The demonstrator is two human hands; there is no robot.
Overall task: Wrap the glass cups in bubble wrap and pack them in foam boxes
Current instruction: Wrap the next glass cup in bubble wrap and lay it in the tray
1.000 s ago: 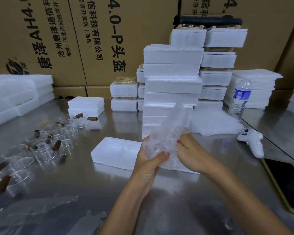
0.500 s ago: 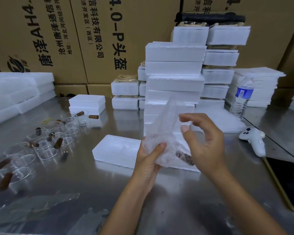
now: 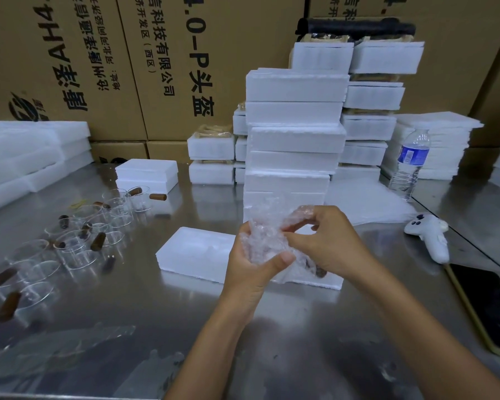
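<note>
A bundle of clear bubble wrap is held above an open white foam box lying flat on the steel table. My left hand grips the bundle from below, thumb across its front. My right hand pinches the wrap's top flap, folded down over the bundle. A brown handle shows through the wrap under my right palm; the cup inside is mostly hidden. Several bare glass cups with brown handles stand at the left.
A tall stack of foam boxes rises just behind my hands, with more stacks behind it. A water bottle, a white controller and a dark tablet sit at the right. Loose bubble wrap sheets lie at the near left.
The tall upright flap of bubble wrap has been folded down over the bundle. My right hand rose off the bundle, then came down pinching the flap; my left hand kept its grip.
</note>
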